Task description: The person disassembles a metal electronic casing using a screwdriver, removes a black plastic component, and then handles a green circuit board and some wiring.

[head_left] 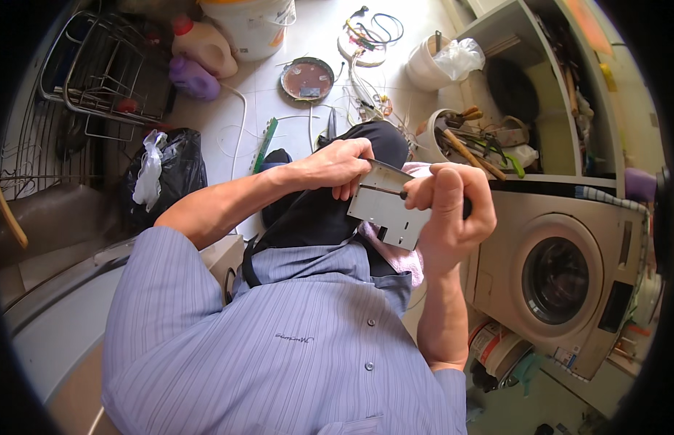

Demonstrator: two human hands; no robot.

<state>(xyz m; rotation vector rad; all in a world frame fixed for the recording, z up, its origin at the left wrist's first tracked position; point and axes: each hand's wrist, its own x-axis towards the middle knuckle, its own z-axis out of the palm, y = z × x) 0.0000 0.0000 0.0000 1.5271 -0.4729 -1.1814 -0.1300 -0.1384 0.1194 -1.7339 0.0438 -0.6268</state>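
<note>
Over my lap a flat grey metal plate (388, 211) with small holes and slots lies tilted. My left hand (338, 167) grips its upper left edge, fingers closed round it. My right hand (457, 206) is closed on a screwdriver (381, 190), whose thin shaft runs left across the plate toward its left edge. Most of the handle is hidden inside the fist, and I cannot tell whether the tip sits in a screw. Below the plate a pink towel (399, 259) hangs over my leg.
Ahead on the floor lie a round dark pan-like part (308, 78), a green strip (265, 145), pliers (330, 125) and tangled wires (364, 90). A tool bucket (429, 138) and washing machine (555, 268) stand right; a black bag (179, 170) and wire rack (108, 87) stand left.
</note>
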